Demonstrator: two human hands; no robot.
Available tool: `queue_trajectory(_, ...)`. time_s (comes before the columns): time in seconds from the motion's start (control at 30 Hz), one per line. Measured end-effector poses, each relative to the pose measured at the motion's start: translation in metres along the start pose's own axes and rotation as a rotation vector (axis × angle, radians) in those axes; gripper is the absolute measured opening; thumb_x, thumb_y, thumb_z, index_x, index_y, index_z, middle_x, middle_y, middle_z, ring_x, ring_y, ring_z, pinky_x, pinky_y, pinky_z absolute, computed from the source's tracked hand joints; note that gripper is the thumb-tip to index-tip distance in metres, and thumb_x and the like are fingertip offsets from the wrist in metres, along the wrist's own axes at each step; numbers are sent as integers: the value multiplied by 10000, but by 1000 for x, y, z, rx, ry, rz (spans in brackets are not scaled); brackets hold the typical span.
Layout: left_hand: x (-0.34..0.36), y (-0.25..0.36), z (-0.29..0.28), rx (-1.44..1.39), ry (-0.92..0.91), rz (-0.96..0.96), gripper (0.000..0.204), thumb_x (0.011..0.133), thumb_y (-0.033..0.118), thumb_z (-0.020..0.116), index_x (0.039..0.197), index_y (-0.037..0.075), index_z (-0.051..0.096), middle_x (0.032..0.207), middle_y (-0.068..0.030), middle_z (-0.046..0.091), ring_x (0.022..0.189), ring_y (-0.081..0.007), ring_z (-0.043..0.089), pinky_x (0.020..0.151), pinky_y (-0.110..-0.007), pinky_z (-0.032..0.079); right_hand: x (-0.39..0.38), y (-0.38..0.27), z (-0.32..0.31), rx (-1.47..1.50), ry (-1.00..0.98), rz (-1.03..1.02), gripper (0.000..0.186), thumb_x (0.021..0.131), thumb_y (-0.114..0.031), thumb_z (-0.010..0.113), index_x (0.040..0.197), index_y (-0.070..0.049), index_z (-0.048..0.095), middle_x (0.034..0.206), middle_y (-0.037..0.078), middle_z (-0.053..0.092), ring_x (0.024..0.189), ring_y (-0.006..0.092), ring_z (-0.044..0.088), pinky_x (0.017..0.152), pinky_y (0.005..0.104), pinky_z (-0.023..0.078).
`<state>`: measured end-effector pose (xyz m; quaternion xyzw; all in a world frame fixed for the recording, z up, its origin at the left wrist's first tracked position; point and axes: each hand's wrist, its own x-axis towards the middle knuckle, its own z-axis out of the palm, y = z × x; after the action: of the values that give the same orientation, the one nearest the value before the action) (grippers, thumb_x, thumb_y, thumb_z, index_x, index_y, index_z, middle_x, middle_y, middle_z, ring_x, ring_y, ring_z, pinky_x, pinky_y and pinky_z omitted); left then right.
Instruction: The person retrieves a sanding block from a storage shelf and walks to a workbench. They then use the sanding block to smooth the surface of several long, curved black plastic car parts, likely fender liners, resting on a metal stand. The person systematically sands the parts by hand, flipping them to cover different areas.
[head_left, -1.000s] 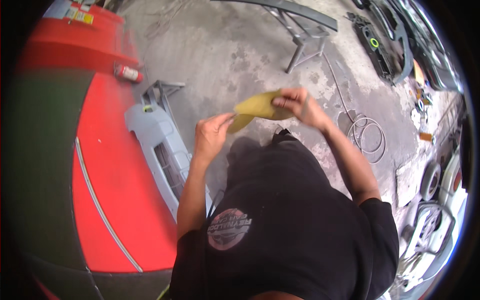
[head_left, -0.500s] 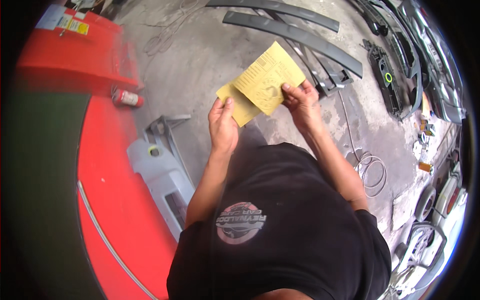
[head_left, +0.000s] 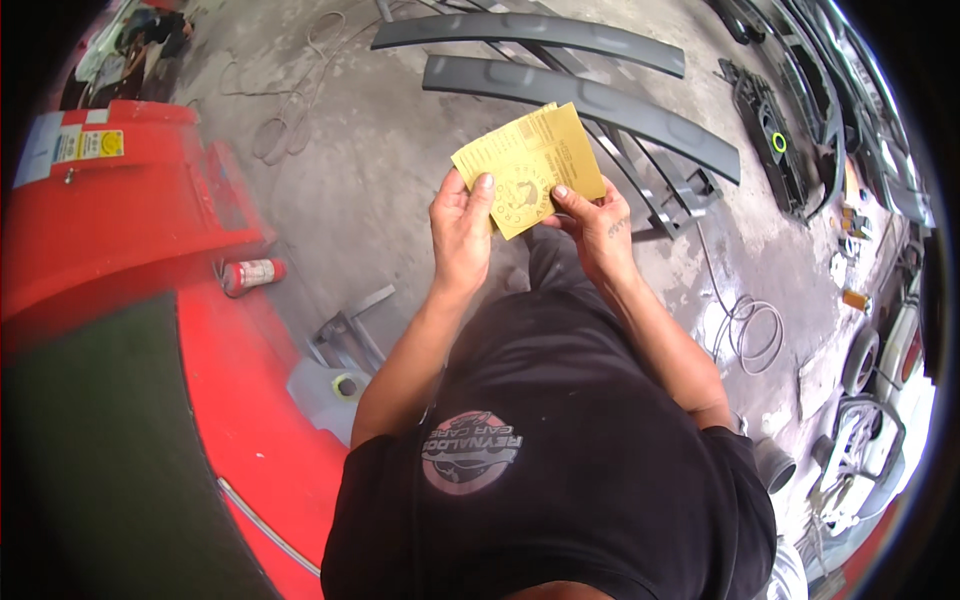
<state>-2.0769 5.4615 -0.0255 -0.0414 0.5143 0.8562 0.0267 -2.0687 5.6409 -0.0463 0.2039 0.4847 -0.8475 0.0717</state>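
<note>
Yellow paper sheets (head_left: 522, 158), printed on the upper face and stacked slightly askew, are held between my two hands above my legs. My left hand (head_left: 461, 229) pinches the left edge with its thumb on top. My right hand (head_left: 600, 232) grips the lower right part, thumb across the face and fingers largely hidden underneath. Beyond the paper, two long dark grey trim pieces (head_left: 640, 128) lie across a metal stand (head_left: 680, 205). Low at my left, partly hidden by my forearm, is a light grey bumper (head_left: 318, 398).
A red vehicle (head_left: 110, 230) with dark glass fills the left side, beside a fire extinguisher (head_left: 252, 275). Coiled hose (head_left: 750, 335) lies on the concrete floor (head_left: 330, 160). Black car parts (head_left: 765, 140), a tyre (head_left: 862, 362) and a white panel (head_left: 905, 345) line the right.
The yellow paper has turned from bent and edge-on to flat, printed face up, then into a squarer stack. Both hands have drawn closer together. The view has shifted, showing more beyond the trims.
</note>
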Motion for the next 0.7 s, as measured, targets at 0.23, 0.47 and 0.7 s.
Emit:
queue_trajectory(0.23, 119, 9, -18, 61, 75, -31, 366, 1140, 131, 574, 1456, -54, 570, 1381, -143, 683, 1263, -200, 657, 1114, -378, 515, 119, -17, 56, -10, -28, 77, 372, 981, -66, 789, 1313, 30, 649, 1130, 108, 769, 951, 196, 769, 774, 320, 664)
queue_trajectory(0.47, 200, 12, -13, -32, 198, -49, 306, 1139, 88, 568, 1411, -47, 602, 1310, -114, 716, 1174, -167, 698, 1040, -342, 558, 207, -33, 70, -19, -39, 174, 436, 992, -95, 789, 1375, -35, 589, 1219, 91, 735, 1087, 204, 725, 897, 390, 651)
queue_trajectory(0.7, 273, 0, -33, -285, 159, -310, 301, 1112, 80, 579, 1399, -3, 612, 1345, -133, 709, 1227, -245, 704, 1083, -406, 560, 271, -44, 66, 52, -55, 215, 422, 1005, -109, 761, 1368, 11, 582, 1168, 112, 751, 975, 197, 759, 855, 360, 649)
